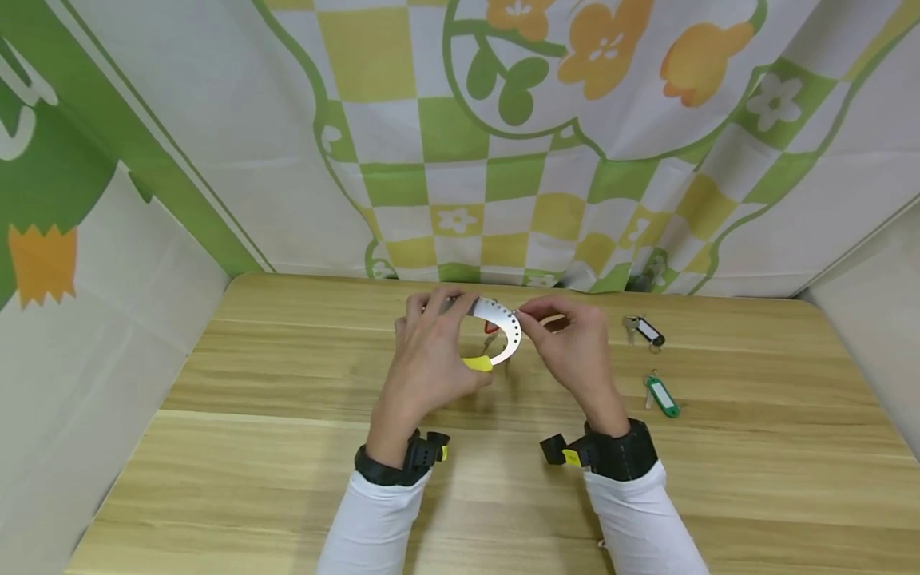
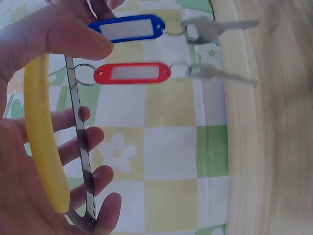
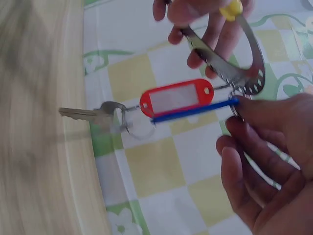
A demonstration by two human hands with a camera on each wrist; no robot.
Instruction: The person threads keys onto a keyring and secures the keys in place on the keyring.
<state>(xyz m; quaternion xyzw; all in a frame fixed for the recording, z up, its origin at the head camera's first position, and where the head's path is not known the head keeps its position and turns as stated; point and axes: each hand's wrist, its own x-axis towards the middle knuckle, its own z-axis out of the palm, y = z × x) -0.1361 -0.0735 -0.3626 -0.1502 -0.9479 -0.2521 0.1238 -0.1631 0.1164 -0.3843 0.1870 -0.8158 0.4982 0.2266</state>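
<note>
My left hand grips a curved metal band that has a row of holes and a yellow handle. From the band hangs a red key tag on a split ring, with a key at its lower end. A blue key tag, also bearing a key, hangs beside the red one. The right hand pinches the blue tag's ring against the band's edge. Whether that ring passes through a hole is hidden by the fingertips.
On the wooden table, right of the hands, lie a black key tag with a key and a green key tag with a key. A patterned cloth hangs along the table's back edge.
</note>
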